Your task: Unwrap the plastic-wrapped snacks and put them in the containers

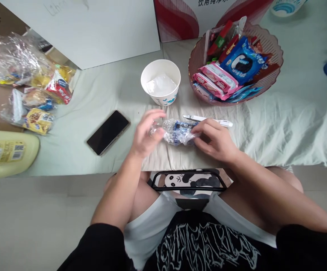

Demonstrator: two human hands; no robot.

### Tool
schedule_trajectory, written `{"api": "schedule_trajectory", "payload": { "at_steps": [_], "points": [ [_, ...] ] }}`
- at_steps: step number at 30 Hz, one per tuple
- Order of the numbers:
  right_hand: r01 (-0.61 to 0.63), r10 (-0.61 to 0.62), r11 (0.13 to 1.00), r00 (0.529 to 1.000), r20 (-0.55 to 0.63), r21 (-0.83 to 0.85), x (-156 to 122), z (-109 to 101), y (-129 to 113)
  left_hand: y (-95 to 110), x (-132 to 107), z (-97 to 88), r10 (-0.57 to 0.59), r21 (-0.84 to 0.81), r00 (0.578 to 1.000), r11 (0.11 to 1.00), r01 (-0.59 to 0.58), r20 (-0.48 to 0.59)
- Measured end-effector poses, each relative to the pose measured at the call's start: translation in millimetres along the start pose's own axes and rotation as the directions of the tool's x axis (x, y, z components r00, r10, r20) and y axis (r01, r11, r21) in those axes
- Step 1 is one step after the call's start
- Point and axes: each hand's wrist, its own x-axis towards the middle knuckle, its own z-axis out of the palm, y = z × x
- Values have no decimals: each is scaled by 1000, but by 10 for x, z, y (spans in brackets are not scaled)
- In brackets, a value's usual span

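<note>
A small blue packet in crinkled clear plastic wrap (180,131) lies near the front edge of the cloth-covered surface. My right hand (217,141) pinches its right end between thumb and fingers. At the other end, my left hand (148,133) is open, thumb and fingers apart beside the loose plastic; whether it touches the plastic I cannot tell. Just behind the packet lies a white utility knife (222,122), partly hidden by my right fingers. A white paper bowl (163,98) with some clear plastic in it stands beyond my left hand.
To the back right, a pink glass bowl (191,71) holds several wrapped snacks. A phone (108,131) lies left of my hands. Farther left are bagged snacks (36,101) and a yellow jug (8,152). White (96,30) and red-and-white (177,20) boxes stand behind.
</note>
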Motion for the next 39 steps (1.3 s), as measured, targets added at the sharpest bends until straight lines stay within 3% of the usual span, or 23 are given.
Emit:
{"api": "schedule_trajectory", "payload": {
  "at_steps": [2,4,10,13,18,22,24,26,28,30,31,32,34,36,37,39],
  "points": [
    [33,-33,998,999,2,44,12,-6,-12,37,-24,18,77,94,985,991,-93,153],
    [44,-42,996,999,-18,84,16,-23,-26,56,-35,32,114,102,977,986,-134,181],
    [-18,63,959,986,-151,282,-46,-40,-23,30,-9,-30,105,-75,993,991,-108,-50],
    [-79,157,934,967,-200,350,-73,-60,17,28,-11,-80,78,-158,992,983,-93,-100],
    [-165,215,966,940,-264,202,-38,-277,82,66,-32,-200,61,-132,995,989,-71,-84],
    [-115,118,993,923,-367,30,-32,-490,150,135,-33,-313,92,-96,994,991,-97,-61],
    [-101,83,995,901,-427,-19,-55,-567,169,183,-36,-358,79,-76,997,994,-78,15],
    [-133,100,990,873,-477,-36,-83,-622,149,236,-43,-388,44,-72,981,997,-31,187],
    [-130,114,992,860,-498,4,-103,-648,79,286,-52,-402,3,-75,903,997,32,430],
    [-55,72,997,905,-419,53,-108,-641,-35,322,-64,-404,-25,-64,792,995,81,610],
    [2,22,998,944,-330,70,-105,-623,-101,330,-72,-403,-32,-58,762,994,91,646],
    [58,-39,995,977,-210,86,-101,-596,-167,329,-80,-401,-34,-53,765,995,89,643],
    [170,-176,979,983,43,116,-97,-519,-279,289,-97,-395,-27,-31,857,998,50,515],
    [219,-239,970,943,233,109,-107,-423,-342,198,-109,-380,-7,45,961,999,-6,275],
    [215,-228,974,927,299,77,-117,-373,-351,138,-111,-366,3,106,989,994,-19,147],
    [191,-169,981,921,351,-30,-141,-280,-335,16,-101,-324,1,229,999,973,9,-41]
  ]
}}
